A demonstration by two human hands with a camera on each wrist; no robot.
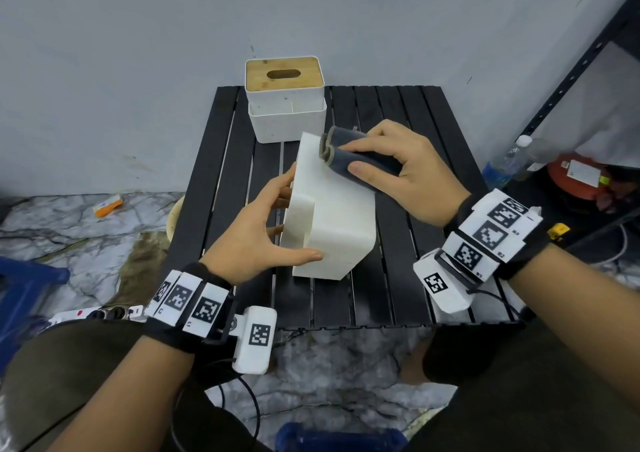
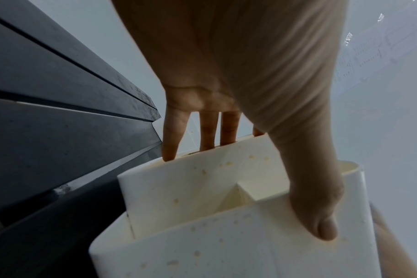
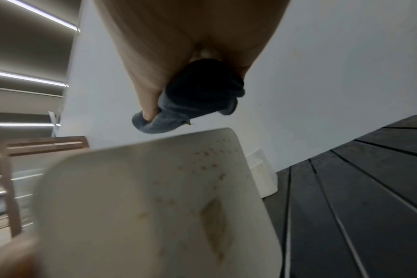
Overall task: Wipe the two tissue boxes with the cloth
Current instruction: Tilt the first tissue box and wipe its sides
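Black slats of a small table (image 1: 388,209) fill the middle of the head view, with a plain pale wall behind. I see my left hand (image 1: 256,230) holding a white tissue box (image 1: 332,216) near the middle of the frame, thumb on the near face and fingers reaching round the open side on the left. The box is tipped up on the table, leaning away toward the wall. My right hand (image 1: 405,171) is closed around a folded dark cloth (image 1: 349,155) and presses it on the upper part of the box, toward the top middle of the picture. In the right wrist view I can see little yellow-brown spots and one long smear on the white face, so I think this box is not clean yet. The second tissue box (image 1: 285,95), the one with a wooden lid, stands at the far edge of the table, in the upper middle of the frame, just behind the one I hold. What could go wrong? If I push too hard with the cloth, the tipped box could slip out of my left fingers, since they only hold its thin wall. A long wipe away from me could also bump the far box, and it sits close to the table edge, so it might fall off.
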